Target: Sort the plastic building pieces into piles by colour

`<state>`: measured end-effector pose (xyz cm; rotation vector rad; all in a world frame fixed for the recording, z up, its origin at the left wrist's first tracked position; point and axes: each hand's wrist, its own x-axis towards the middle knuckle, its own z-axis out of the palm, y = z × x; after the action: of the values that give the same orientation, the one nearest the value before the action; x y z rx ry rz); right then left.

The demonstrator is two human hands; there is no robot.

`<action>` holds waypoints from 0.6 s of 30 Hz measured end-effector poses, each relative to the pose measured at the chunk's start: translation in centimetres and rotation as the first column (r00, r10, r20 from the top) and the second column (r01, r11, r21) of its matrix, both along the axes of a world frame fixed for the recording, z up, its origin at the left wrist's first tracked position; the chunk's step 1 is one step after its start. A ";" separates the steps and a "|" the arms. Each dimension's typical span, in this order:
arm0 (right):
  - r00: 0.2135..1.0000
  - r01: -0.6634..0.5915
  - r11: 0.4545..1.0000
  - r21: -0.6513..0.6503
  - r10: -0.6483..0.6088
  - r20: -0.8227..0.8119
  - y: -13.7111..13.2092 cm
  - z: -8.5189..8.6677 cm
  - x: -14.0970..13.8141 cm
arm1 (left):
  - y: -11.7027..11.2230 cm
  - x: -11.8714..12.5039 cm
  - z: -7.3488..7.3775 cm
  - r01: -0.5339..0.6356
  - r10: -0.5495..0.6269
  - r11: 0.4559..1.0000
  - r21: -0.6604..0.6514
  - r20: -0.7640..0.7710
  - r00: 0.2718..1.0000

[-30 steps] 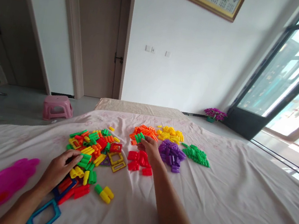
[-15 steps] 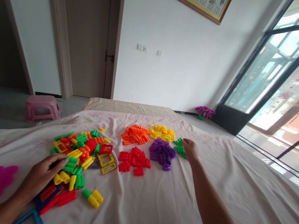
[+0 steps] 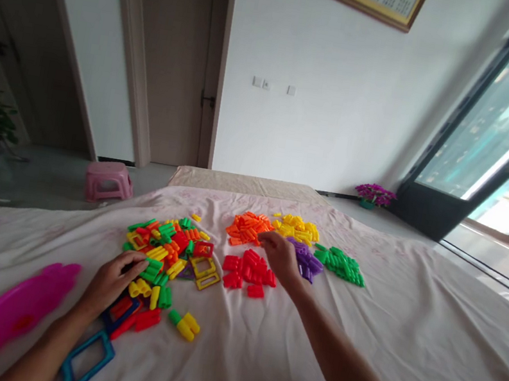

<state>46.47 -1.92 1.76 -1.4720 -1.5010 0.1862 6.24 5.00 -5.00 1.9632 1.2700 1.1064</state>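
Note:
My left hand (image 3: 115,281) lies at the near edge of a mixed pile of coloured plastic tube pieces (image 3: 167,247). Its fingers are curled, with the fingertips on green pieces. My right hand (image 3: 280,256) hovers over the sorted piles, between the red pile (image 3: 248,271) and the purple pile (image 3: 309,263), its fingers pointing loosely towards the orange pile (image 3: 248,227). I see nothing in it. A yellow pile (image 3: 297,227) and a green pile (image 3: 342,265) lie beyond and to the right.
Everything lies on a pale pink bed sheet (image 3: 357,338). A magenta plastic toy (image 3: 14,310) and a blue square frame (image 3: 86,361) sit near my left arm. A pink stool (image 3: 108,179) stands on the floor behind, a door beyond it, a glass door at right.
My right hand carried green pieces to the green pile, let them go, and has come back left above the red and purple piles. My left hand has stayed at the mixed pile.

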 end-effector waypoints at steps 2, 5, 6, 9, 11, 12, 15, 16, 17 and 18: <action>0.979 -0.202 0.978 -0.060 0.200 -0.035 0.3 -0.4 -5.3 | -0.2 0.1 0.3 0.005 -0.005 1.000 0.006 0.008 1.000; 0.931 -0.357 0.924 -0.140 0.363 0.025 0.5 -1.0 -11.9 | -0.3 0.0 0.5 0.010 -0.010 1.000 0.013 0.011 1.000; 0.915 -0.385 0.910 -0.155 0.398 0.060 0.6 -1.0 -13.6 | -0.3 -0.1 0.5 0.011 -0.011 1.000 0.014 0.013 1.000; 0.914 -0.334 0.923 -0.193 0.367 0.171 1.0 -1.2 -17.7 | -0.2 -0.2 0.5 0.017 -0.017 1.000 0.012 0.022 1.000; 0.920 -0.264 0.933 -0.243 0.319 0.226 1.5 -1.4 -19.4 | -0.2 -0.2 0.6 0.024 -0.024 1.000 0.006 0.029 0.999; 0.917 -0.246 0.929 -0.275 0.315 0.245 1.6 -1.5 -20.1 | -0.2 -0.2 0.6 0.028 -0.028 1.000 0.004 0.032 0.999; 0.890 -0.270 0.903 -0.335 0.367 0.271 2.0 -2.0 -20.7 | -0.3 -0.2 0.5 0.035 -0.035 0.999 -0.010 0.040 0.999; 0.883 -0.287 0.899 -0.332 0.383 0.272 2.0 -2.2 -20.4 | -0.3 -0.2 0.5 0.031 -0.030 0.999 -0.023 0.043 0.999; 0.882 -0.299 0.900 -0.318 0.387 0.268 1.9 -2.2 -19.8 | -0.3 -0.2 0.4 0.023 -0.021 0.999 -0.041 0.046 0.999; 0.888 -0.300 0.906 -0.298 0.379 0.258 1.8 -2.3 -18.9 | -0.2 -0.3 0.4 0.011 -0.009 0.998 -0.062 0.046 0.999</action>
<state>27.53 -0.08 -0.49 -1.4677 -2.0589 0.3826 5.98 4.75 -4.61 1.8853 1.2543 1.0877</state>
